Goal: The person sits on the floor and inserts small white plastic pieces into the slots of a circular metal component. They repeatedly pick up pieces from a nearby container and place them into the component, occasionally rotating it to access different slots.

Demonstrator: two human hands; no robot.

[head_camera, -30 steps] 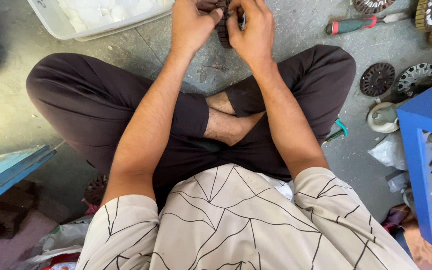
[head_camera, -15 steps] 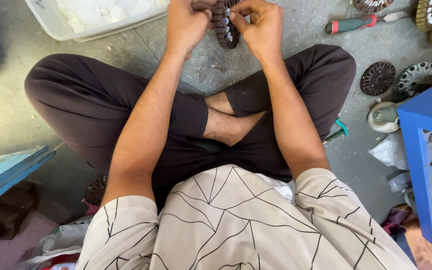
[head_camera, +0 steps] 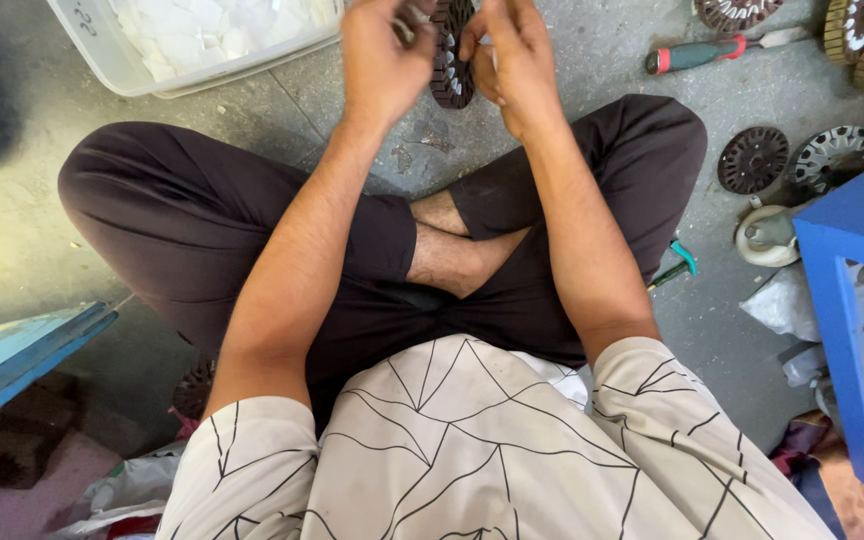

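Gripping a dark toothed stator core [head_camera: 451, 55] between them, the left hand [head_camera: 384, 55] and right hand [head_camera: 514, 60] curl their fingers closed on its opposite sides; a white plastic bin [head_camera: 132, 70] sits just beyond the left fingers.

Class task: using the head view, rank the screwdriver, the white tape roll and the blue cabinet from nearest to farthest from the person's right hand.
Measured from the right hand, which holds a dark slotted metal ring:
1. Screwdriver, on the floor just to its right.
2. White tape roll, lower right, beside the knee.
3. Blue cabinet, at the right edge, lowest in view.
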